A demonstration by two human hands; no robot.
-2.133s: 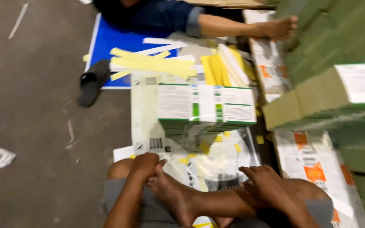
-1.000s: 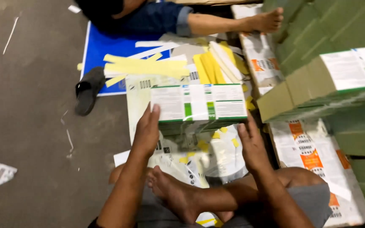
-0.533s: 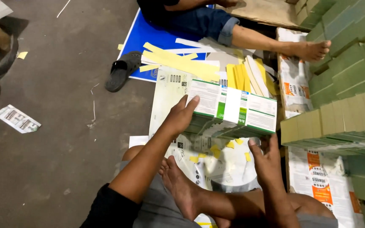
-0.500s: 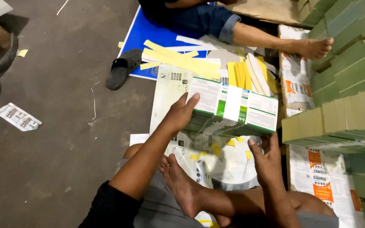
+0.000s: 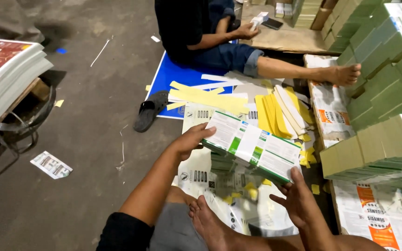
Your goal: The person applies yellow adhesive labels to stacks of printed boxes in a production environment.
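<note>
I sit on the floor with my bare foot (image 5: 210, 227) tucked in front of me. A stack of flat white-and-green printed cartons (image 5: 254, 148) is lifted off a lower green pile (image 5: 222, 163). My left hand (image 5: 190, 139) grips the stack's left end. My right hand (image 5: 298, 199) holds it from under the near right corner. The stack tilts down to the right.
Another person (image 5: 210, 35) sits across on a blue sheet (image 5: 173, 76), leg stretched right. Yellow paper strips (image 5: 266, 109) lie between us. Green carton stacks (image 5: 382, 93) wall the right side. A black sandal (image 5: 149, 110), a loose leaflet (image 5: 51, 164) and a pile of printed sheets (image 5: 3, 74) are at left.
My hands went from my legs to the carton stack, closed on both its ends and raised it. The view swung up and left, bringing the other person and the sheet pile into sight.
</note>
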